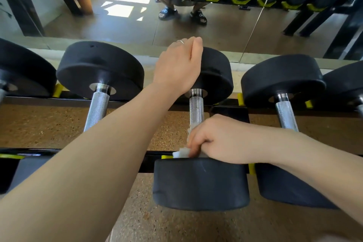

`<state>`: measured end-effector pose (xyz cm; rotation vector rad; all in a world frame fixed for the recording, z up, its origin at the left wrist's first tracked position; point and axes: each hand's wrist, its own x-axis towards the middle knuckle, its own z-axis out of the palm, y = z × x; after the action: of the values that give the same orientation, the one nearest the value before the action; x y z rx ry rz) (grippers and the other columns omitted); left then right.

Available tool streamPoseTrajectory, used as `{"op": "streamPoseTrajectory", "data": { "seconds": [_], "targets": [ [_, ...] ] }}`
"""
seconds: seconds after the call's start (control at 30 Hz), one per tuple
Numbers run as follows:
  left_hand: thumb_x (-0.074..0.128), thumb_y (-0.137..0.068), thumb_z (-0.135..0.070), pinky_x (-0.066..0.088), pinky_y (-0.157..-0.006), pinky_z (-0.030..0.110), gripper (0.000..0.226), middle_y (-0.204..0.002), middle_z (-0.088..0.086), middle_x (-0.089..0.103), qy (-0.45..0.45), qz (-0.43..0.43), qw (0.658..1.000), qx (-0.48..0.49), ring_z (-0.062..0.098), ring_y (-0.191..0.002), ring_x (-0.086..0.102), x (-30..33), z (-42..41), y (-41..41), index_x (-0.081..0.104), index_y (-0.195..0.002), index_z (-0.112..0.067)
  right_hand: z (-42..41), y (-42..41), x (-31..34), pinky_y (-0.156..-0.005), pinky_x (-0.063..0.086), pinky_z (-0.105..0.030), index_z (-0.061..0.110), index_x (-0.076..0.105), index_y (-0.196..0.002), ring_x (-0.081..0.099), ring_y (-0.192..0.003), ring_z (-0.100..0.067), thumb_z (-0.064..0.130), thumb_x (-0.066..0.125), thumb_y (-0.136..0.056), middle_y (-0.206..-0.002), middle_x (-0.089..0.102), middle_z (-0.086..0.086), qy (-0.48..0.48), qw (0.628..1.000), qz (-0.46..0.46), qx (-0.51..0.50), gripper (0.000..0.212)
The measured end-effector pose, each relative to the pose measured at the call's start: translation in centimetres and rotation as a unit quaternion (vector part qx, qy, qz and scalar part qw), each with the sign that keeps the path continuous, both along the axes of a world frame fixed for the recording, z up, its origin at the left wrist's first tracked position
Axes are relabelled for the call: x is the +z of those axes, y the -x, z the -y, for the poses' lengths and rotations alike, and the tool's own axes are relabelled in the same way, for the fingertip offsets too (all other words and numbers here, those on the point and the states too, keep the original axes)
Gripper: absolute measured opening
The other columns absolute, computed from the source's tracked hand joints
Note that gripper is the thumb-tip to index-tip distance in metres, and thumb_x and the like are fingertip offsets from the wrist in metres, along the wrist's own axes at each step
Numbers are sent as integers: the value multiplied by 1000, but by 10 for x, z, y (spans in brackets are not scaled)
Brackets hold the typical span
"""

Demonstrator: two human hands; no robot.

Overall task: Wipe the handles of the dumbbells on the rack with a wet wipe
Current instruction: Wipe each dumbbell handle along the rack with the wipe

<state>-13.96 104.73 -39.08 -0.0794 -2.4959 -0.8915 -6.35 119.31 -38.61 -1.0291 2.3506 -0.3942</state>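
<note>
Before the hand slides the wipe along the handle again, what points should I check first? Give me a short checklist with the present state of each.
1. White wet wipe wrapped on the knurled steel handle of the middle black dumbbell: ok, at its near end.
2. Right hand grips the wipe and handle: ok.
3. Left hand steadies the far black round weight: ok, it rests on top.
4. Dumbbell seated on the black rack rail: ok.
5. Far part of the handle free for the stroke: ok, bare metal shows.
6. Wipe wet enough: cannot tell.
</note>
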Motion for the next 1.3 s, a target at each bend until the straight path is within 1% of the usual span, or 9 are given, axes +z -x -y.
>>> {"op": "streamPoseTrajectory", "data": {
  "seconds": [0.1,0.2,0.33,0.57,0.7,0.87,1.03,1.17,1.3],
  "targets": [
    [19,-108,-32,47,-87,52,38,-94,8,54,72,30,995,-54,32,-96,53,5,8,-5,51,-102,-14,-13,-2,14,-88,50,-26,32,79,-87,64,-89,-1,4,52,-82,-92,73,16,11,996,38,-78,40],
    [18,-110,-39,40,-106,47,47,-136,11,57,163,84,981,-63,35,-123,51,14,28,-14,47,-142,-19,-22,-10,9,-62,47,-25,28,72,-91,61,-72,-7,8,52,-86,-82,68,12,8,978,60,-200,29],
    [12,-110,-41,24,-118,44,53,-149,7,52,274,57,960,-15,30,-142,39,30,68,-33,45,-148,-24,-17,-18,-7,-60,34,-24,8,68,-78,51,-71,-13,10,54,-88,-75,54,0,-42,966,95,-236,17],
    [22,-111,-35,39,-105,49,47,-131,22,59,104,120,983,91,39,-122,51,25,168,-58,53,-133,-7,26,-24,42,-66,41,-33,9,75,-92,50,-59,-11,-3,55,-84,-62,57,1,127,938,233,-222,24],
    [24,-112,-33,35,-94,31,43,-125,8,57,-3,128,990,55,26,-118,50,12,202,-72,53,-135,-12,101,-23,33,-64,49,-22,16,70,-105,58,-64,-8,-2,55,-86,-83,69,-4,246,937,139,-204,30],
    [29,-111,-29,36,-90,33,32,-110,1,50,-51,96,994,13,26,-110,49,-3,215,-64,53,-125,-12,182,-9,-1,-83,48,-25,17,69,-111,60,-92,-9,5,51,-92,-109,66,4,333,917,-175,-134,29],
    [27,-110,-30,38,-102,42,33,-116,9,55,-101,65,993,17,26,-112,49,-15,220,-59,56,-121,-19,206,13,-37,-84,49,-44,14,69,-111,55,-104,-27,13,49,-91,-113,64,-2,112,898,-415,95,28],
    [25,-107,-32,41,-97,40,37,-115,2,59,-124,12,991,48,21,-109,51,-24,215,-58,60,-118,-26,198,15,-38,-92,48,-40,19,68,-116,55,-110,-22,27,37,-96,-121,64,4,111,904,-405,85,37],
    [23,-104,-35,43,-91,41,39,-107,1,60,-130,-6,989,64,22,-105,51,-28,213,-54,60,-113,-27,194,6,-44,-93,50,-35,13,69,-116,59,-107,-20,18,46,-96,-118,65,1,185,920,-345,13,31]
  ]
}}
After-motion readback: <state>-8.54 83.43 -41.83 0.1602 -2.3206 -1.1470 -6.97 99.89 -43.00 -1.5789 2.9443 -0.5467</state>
